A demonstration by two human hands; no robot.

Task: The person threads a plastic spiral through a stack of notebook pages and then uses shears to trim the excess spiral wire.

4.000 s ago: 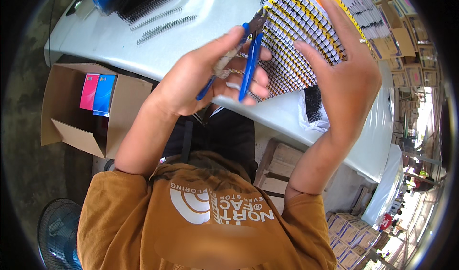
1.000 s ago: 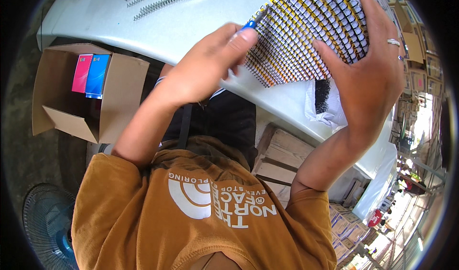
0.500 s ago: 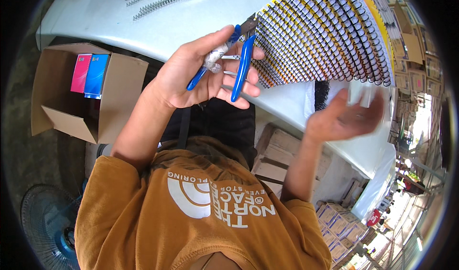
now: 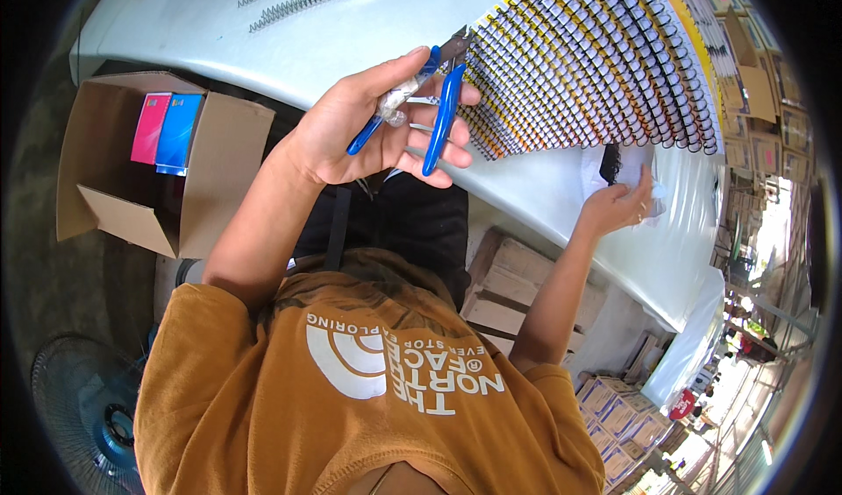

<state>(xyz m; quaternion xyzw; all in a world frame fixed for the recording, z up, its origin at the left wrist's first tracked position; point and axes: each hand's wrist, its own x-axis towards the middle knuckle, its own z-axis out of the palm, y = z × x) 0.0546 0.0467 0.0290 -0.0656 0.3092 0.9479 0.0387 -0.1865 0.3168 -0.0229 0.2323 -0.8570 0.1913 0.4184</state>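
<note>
My left hand (image 4: 338,127), palm turned up, holds blue-handled cutting pliers (image 4: 445,118). One handle has clear wrapping round it, and the dark jaws point toward a fanned stack of spiral-bound notebooks (image 4: 579,65). Black coils run along the notebooks' bound edges, beside yellow-edged pages. To the right, my right hand (image 4: 616,207) is at a whitish, see-through plastic wrap (image 4: 645,157) below the stack, its fingers partly stretched out. Dark coils (image 4: 610,163) show by the wrap. Whether the fingertips grip any of it is hard to make out.
Loose wire coils (image 4: 313,6) lie at the far left of the pale tabletop (image 4: 395,8). An open cardboard box (image 4: 224,175) with pink and blue notebooks (image 4: 178,131) stands at the left. Below it is a fan (image 4: 96,407). Stacked cartons (image 4: 618,420) are at the lower right.
My right hand has moved down and left to the plastic wrap and is no longer blurred. The dark coils and wrap are more exposed. My left hand still holds the pliers almost in place.
</note>
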